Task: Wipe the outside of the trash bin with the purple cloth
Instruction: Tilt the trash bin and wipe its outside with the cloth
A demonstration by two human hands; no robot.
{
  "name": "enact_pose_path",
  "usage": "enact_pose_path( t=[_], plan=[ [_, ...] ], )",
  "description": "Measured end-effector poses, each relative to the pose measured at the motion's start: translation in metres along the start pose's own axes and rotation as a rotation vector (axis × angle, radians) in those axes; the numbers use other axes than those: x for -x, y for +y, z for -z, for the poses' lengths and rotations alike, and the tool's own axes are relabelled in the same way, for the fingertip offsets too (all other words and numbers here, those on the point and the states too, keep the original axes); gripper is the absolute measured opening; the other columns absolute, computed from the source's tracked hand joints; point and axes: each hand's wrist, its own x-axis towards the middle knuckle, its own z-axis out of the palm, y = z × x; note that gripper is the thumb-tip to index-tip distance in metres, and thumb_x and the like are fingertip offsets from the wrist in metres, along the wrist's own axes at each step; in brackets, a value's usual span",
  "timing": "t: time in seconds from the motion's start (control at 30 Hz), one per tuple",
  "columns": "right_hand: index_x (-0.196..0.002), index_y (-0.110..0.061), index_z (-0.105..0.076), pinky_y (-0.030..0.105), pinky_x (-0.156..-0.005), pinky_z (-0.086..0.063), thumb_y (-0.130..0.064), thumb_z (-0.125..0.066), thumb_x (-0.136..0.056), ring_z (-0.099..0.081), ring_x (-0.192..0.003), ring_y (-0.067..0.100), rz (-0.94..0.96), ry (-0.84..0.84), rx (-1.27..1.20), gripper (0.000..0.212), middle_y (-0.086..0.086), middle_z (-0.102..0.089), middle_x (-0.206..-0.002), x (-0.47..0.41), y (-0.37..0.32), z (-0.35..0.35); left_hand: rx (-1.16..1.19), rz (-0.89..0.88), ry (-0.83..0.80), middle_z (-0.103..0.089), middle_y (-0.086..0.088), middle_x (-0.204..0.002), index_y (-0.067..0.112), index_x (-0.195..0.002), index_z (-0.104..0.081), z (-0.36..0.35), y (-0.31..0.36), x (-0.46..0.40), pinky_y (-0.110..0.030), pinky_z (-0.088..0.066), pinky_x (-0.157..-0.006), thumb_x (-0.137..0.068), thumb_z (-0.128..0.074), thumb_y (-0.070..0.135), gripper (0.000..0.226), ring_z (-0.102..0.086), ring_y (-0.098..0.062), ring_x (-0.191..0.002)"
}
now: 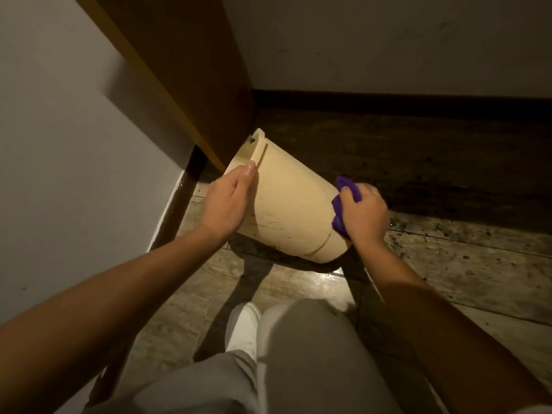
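A cream plastic trash bin (292, 204) is tipped over, its rim pointing up and left toward a wooden door, its base low at the right. Dark scuff marks run across its lower side. My left hand (228, 201) grips the bin near the rim, thumb on the outside wall. My right hand (364, 213) presses a bunched purple cloth (343, 204) against the bin's right side near the base. Part of the cloth is hidden under my fingers.
A brown wooden door (191, 70) stands just behind the bin, with a white wall (59, 144) at the left. The worn plank floor (463, 264) is speckled with dirt at the right. My knee in grey trousers (304, 354) and a white shoe (243, 327) sit below the bin.
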Motion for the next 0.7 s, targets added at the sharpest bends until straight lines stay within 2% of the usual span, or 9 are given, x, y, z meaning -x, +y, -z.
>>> enact_pose_path(
  t=[0.1,0.17,0.23,0.3,0.37,0.43,0.53,0.63,0.7],
  plan=[
    [-0.121,-0.021,-0.07,0.036,-0.084,-0.045,-0.038,-0.049,-0.103,-0.063,-0.108,0.027,-0.112,-0.045,-0.058,0.032,0.005,-0.068,-0.12,-0.004,-0.014,0.012,-0.017,-0.038,-0.014,-0.063,0.019,-0.082,0.042,-0.078,-0.062,-0.009,0.01,-0.002,-0.029,-0.042,-0.071,-0.107,-0.036,0.053,0.041,-0.057,0.005,-0.077],
    [-0.125,-0.024,-0.07,0.039,-0.091,-0.05,-0.034,-0.051,-0.103,-0.064,-0.112,0.023,0.047,-0.017,-0.192,0.03,-0.001,-0.07,-0.121,0.003,-0.055,0.015,-0.072,-0.06,-0.03,-0.065,0.014,-0.089,0.036,-0.088,-0.064,-0.013,0.017,-0.005,-0.035,-0.048,-0.073,-0.107,-0.034,0.054,0.039,-0.062,-0.006,-0.086],
    [-0.131,-0.024,-0.067,0.044,-0.104,-0.048,-0.032,-0.05,-0.103,-0.06,-0.124,0.02,0.257,0.019,-0.33,0.033,-0.002,-0.069,-0.13,0.017,-0.104,0.009,-0.111,-0.096,-0.051,-0.067,0.003,-0.089,0.027,-0.092,-0.065,-0.016,0.024,-0.007,-0.039,-0.052,-0.073,-0.108,-0.032,0.051,0.043,-0.065,-0.016,-0.083],
    [-0.135,-0.026,-0.064,0.046,-0.111,-0.04,-0.036,-0.047,-0.102,-0.05,-0.137,0.023,0.4,0.053,-0.359,0.039,-0.001,-0.063,-0.141,0.028,-0.14,0.001,-0.102,-0.143,-0.049,-0.065,0.001,-0.079,0.025,-0.088,-0.062,-0.018,0.029,-0.008,-0.034,-0.05,-0.067,-0.111,-0.032,0.04,0.041,-0.063,-0.009,-0.073],
    [-0.14,-0.029,-0.059,0.049,-0.112,-0.035,-0.042,-0.042,-0.103,-0.043,-0.143,0.027,0.438,0.036,-0.256,0.043,0.001,-0.056,-0.149,0.026,-0.135,0.0,-0.096,-0.154,-0.037,-0.062,0.004,-0.075,0.025,-0.085,-0.061,-0.018,0.031,-0.011,-0.024,-0.043,-0.062,-0.113,-0.032,0.035,0.041,-0.056,0.0,-0.065],
    [-0.141,-0.03,-0.058,0.051,-0.113,-0.036,-0.043,-0.042,-0.103,-0.042,-0.143,0.029,0.38,0.043,-0.097,0.043,0.003,-0.053,-0.152,0.021,-0.093,0.001,-0.077,-0.111,-0.027,-0.066,-0.005,-0.084,0.012,-0.09,-0.063,-0.015,0.028,-0.012,-0.025,-0.043,-0.066,-0.113,-0.032,0.038,0.047,-0.06,-0.009,-0.073],
    [-0.131,-0.025,-0.064,0.052,-0.109,-0.039,-0.039,-0.044,-0.104,-0.045,-0.139,0.032,0.132,0.061,0.005,0.037,0.007,-0.055,-0.149,0.018,-0.024,0.006,-0.017,-0.048,-0.007,-0.066,-0.024,-0.1,-0.004,-0.099,-0.061,-0.012,0.021,-0.013,-0.034,-0.045,-0.074,-0.112,-0.031,0.041,0.056,-0.062,-0.037,-0.088],
    [-0.126,-0.019,-0.067,0.048,-0.107,-0.036,-0.035,-0.044,-0.106,-0.047,-0.135,0.032,0.011,0.069,0.039,0.034,0.007,-0.059,-0.144,0.012,-0.012,0.01,-0.044,-0.05,-0.034,-0.064,-0.026,-0.1,-0.004,-0.098,-0.062,-0.018,0.025,-0.017,-0.037,-0.043,-0.074,-0.111,-0.03,0.045,0.059,-0.06,-0.043,-0.092],
    [-0.129,-0.02,-0.066,0.044,-0.107,-0.034,-0.035,-0.045,-0.106,-0.048,-0.133,0.029,0.085,0.055,-0.008,0.035,0.004,-0.06,-0.143,0.01,-0.036,0.013,-0.061,-0.051,-0.041,-0.066,-0.023,-0.1,-0.002,-0.101,-0.063,-0.021,0.03,-0.018,-0.036,-0.043,-0.074,-0.111,-0.03,0.047,0.06,-0.062,-0.04,-0.092]
  ],
)
